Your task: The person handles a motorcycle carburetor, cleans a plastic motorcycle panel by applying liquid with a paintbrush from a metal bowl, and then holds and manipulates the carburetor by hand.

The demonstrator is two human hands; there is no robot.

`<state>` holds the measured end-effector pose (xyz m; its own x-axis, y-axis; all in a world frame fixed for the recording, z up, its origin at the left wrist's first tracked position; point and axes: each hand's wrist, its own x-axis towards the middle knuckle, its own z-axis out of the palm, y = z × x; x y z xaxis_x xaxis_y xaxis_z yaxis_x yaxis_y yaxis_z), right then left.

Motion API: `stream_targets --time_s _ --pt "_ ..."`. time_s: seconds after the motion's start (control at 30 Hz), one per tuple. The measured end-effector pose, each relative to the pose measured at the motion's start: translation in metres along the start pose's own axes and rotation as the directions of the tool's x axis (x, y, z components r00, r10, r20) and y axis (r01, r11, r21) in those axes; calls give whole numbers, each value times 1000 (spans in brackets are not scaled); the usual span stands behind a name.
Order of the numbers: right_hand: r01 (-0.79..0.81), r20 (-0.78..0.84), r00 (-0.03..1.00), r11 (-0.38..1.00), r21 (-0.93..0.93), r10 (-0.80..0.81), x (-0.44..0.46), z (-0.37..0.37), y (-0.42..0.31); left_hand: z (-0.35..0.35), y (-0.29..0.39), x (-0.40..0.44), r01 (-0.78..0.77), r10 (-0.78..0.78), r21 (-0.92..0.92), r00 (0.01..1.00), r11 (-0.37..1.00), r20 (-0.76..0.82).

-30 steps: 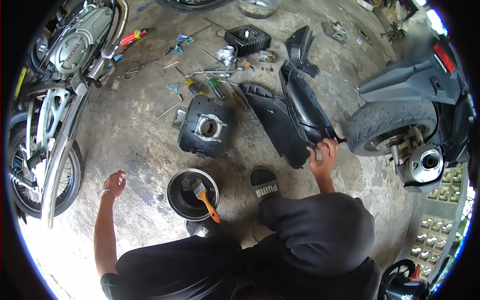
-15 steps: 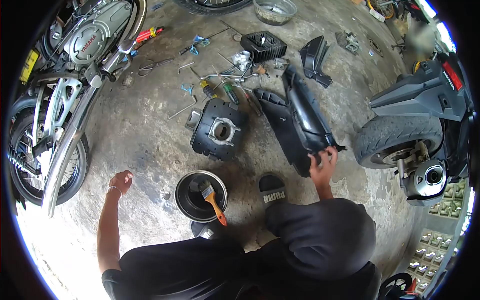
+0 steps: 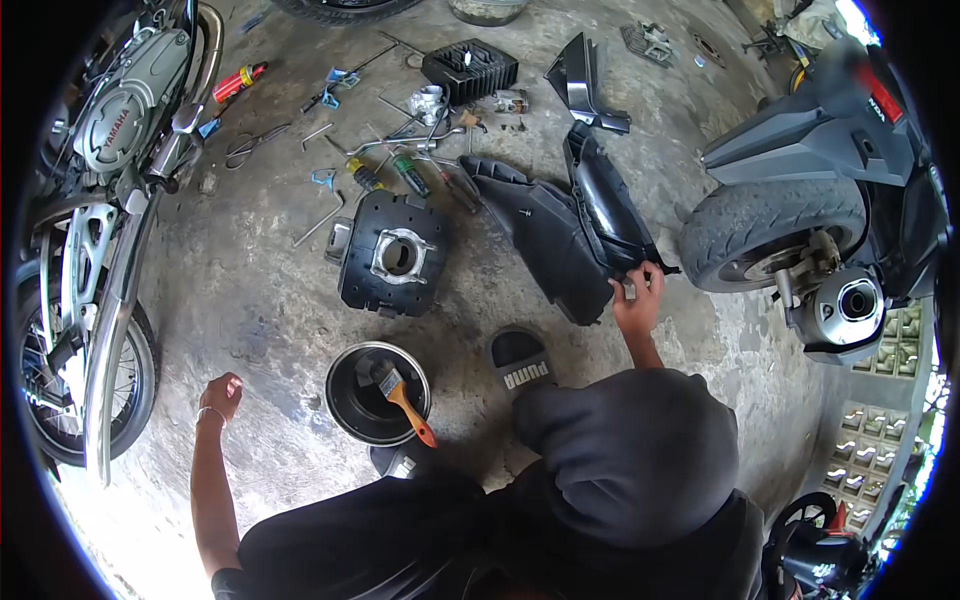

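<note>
My right hand grips the near end of a glossy black plastic panel, its fingers bent over the edge. Beside and partly under that panel lies a flatter black panel on the concrete. My left hand, with a bracelet at the wrist, hangs at the left with curled fingers and nothing seen in it. Between my feet a round metal pot holds a brush with an orange handle, leaning on the rim. A black finned engine part sits beyond the pot.
A Yamaha motorcycle stands on the left, a scooter's rear wheel on the right. Screwdrivers, a carburetor, a finned block, another black panel, scissors and a red can lie farther out.
The view has shifted, first one way and then back. The glossy panel's far end has moved slightly against the flatter panel, with my right hand still at its near end. My left hand stays at the left.
</note>
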<state>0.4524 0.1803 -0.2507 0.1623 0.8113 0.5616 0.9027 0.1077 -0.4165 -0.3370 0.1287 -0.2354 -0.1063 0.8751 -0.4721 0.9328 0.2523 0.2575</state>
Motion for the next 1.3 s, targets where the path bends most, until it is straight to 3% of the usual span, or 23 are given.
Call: stream_targets --time_s 0.23,0.37,0.57,0.87,1.07,1.13,1.2,1.27,1.3 --pt "61 -18 998 995 81 -59 9 3 -39 -2 8 1 18 -19 8 1000 1000 18" --pt "61 62 995 975 212 -76 -2 11 -49 -4 15 1 39 -40 12 999 999 15" --pt "203 109 970 969 143 -219 -6 11 -39 -1 12 -3 41 -41 3 999 999 24" --pt "332 317 881 936 118 -352 -3 -6 -10 -2 10 -6 50 -51 20 998 999 23" --pt "326 458 804 925 194 -379 3 -25 -15 -2 14 -7 37 -37 15 999 999 -4" --pt "85 243 963 988 127 -114 -7 -18 -24 -1 7 -9 39 -39 9 999 999 -3" --pt "-181 -10 983 978 102 183 -22 -19 -23 3 6 -4 17 -17 3 1000 1000 6" --pt "-563 80 825 798 214 560 -57 -5 4 0 10 -7 27 -27 23 1000 999 7" --pt "-645 253 758 630 432 601 -57 -9 -8 -1 10 -6 11 -11 24 1000 1000 13"
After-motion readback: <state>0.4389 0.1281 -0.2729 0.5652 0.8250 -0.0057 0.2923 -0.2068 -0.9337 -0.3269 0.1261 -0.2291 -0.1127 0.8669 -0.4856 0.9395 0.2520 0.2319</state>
